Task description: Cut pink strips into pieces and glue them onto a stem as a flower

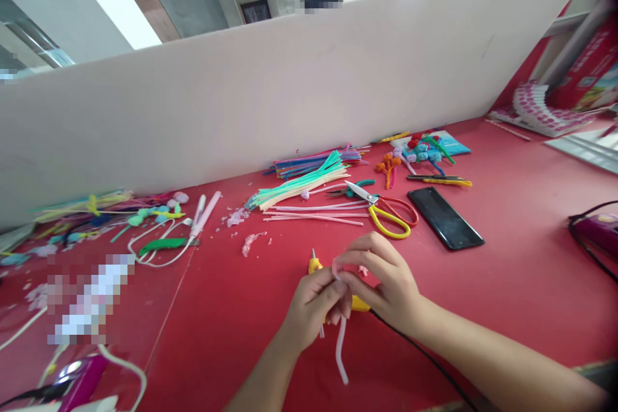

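Observation:
Both my hands meet over the red table [506,257] near its front edge. My left hand [313,306] and my right hand [383,280] pinch a pink pipe cleaner [340,347] between their fingertips; its top is curled at the fingers and its free end hangs down toward me. A yellow glue gun [315,264] with a black cord [415,351] lies on the table right under and behind my hands.
Scissors with yellow and red handles [386,209] and a black phone [445,217] lie just beyond my hands. Bundles of coloured pipe cleaners [299,183] and finished small flowers [420,148] sit along a white partition [290,90]. A pink tool with white cord [203,215] lies left.

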A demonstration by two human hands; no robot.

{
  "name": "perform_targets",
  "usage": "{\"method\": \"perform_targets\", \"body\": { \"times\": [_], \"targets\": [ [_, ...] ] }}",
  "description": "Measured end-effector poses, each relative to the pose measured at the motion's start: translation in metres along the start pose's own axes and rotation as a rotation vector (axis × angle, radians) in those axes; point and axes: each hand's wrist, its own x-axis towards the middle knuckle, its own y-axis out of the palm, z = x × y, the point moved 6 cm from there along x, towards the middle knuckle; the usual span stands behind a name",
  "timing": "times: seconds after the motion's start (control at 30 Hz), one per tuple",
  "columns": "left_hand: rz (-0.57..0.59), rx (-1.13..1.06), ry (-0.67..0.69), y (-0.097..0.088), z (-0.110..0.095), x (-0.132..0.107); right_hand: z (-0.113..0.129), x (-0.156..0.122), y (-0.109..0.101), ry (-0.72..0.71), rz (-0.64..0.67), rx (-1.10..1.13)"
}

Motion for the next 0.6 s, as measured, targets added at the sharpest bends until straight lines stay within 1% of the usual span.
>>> {"method": "perform_targets", "body": {
  "times": [0.27, 0.37, 0.43, 0.5, 0.6],
  "targets": [
    [-0.011, -0.017, -0.006, -0.001, 0.002, 0.001, -0.002, -0.001, 0.000, 0.010, -0.006, 0.016],
    [-0.053, -0.045, -0.013, -0.005, 0.004, 0.003, -0.008, 0.001, -0.004, 0.056, -0.045, 0.064],
    [-0.107, -0.080, -0.005, -0.011, 0.004, 0.006, -0.015, 0.002, -0.004, 0.103, -0.064, 0.089],
    [-0.189, -0.134, 0.021, -0.019, 0.001, 0.009, -0.022, 0.002, 0.002, 0.160, -0.013, 0.098],
    [-0.303, -0.237, 0.083, -0.029, -0.005, 0.012, -0.031, -0.002, 0.024, 0.245, 0.176, 0.106]
  ]
}}
